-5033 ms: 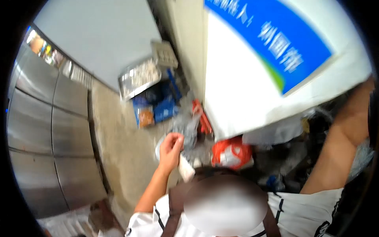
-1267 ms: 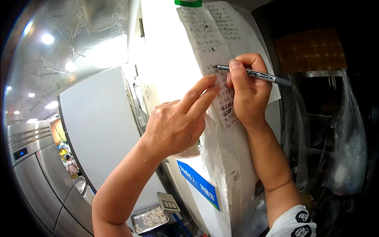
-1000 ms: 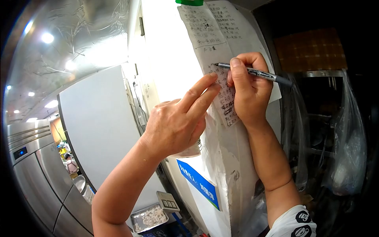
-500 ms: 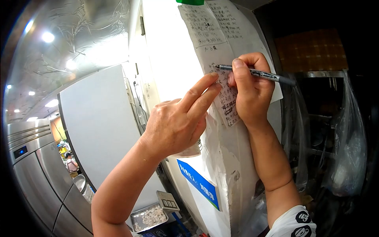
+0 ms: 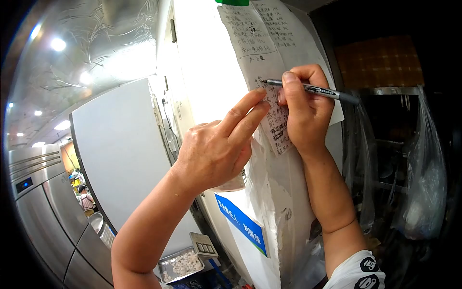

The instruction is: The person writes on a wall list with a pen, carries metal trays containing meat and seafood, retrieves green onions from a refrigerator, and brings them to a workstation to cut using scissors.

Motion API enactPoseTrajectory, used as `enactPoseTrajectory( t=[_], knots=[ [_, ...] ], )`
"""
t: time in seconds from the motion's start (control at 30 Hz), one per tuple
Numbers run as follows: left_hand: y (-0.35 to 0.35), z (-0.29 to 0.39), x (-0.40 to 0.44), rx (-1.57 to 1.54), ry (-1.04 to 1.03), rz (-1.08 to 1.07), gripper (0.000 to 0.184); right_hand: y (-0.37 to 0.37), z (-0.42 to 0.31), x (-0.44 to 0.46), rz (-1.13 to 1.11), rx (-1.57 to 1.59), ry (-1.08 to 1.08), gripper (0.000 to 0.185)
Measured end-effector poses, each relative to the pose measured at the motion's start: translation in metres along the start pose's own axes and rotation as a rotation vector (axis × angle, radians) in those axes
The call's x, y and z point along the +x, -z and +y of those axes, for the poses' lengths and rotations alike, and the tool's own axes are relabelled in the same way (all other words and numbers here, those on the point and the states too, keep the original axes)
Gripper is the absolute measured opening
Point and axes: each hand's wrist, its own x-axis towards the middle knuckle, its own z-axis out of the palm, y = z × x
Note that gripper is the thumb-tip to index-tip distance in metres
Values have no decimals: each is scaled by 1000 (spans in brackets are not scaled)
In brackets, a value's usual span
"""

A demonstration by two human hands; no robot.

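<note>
My right hand (image 5: 308,108) grips a black-and-grey pen (image 5: 323,91) between thumb and fingers. The pen's tip rests on a long strip of paper (image 5: 255,67) covered in handwriting, fixed to a white upright surface. My left hand (image 5: 216,144) presses its outstretched index and middle fingers on the paper, just below the pen tip. Its other fingers curl underneath, and its thumb is hidden. Partly behind that hand, the rounded base of a container (image 5: 231,185) shows; whether the hand touches it I cannot tell.
Below is a blue sign (image 5: 240,224) with white characters. A metal tray (image 5: 166,264) of pale pieces sits low down. Clear plastic bags (image 5: 423,192) hang at right. A steel refrigerator (image 5: 43,207) stands left, with a person (image 5: 86,199) far behind it.
Both hands hold almost the same position. The pen tip has shifted very slightly on the paper.
</note>
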Motion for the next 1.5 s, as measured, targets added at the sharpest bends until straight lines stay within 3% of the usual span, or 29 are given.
enactPoseTrajectory(
  t=[0.87, 0.97, 1.03, 1.5],
  knots=[
    [0, 0, -1, 2, 5, -9, 39, -1, 2, 0, 11, -34, -3, 11],
    [0, 0, 0, -3, 3, -10, 39, -1, 2, -1, -6, -16, -28, 11],
    [1, 1, 0, -8, 11, -17, 40, -3, 1, -2, 128, 193, -64, 11],
    [-2, 0, 0, -20, -11, 16, 39, 2, 3, 0, 56, 36, -62, 12]
  ],
)
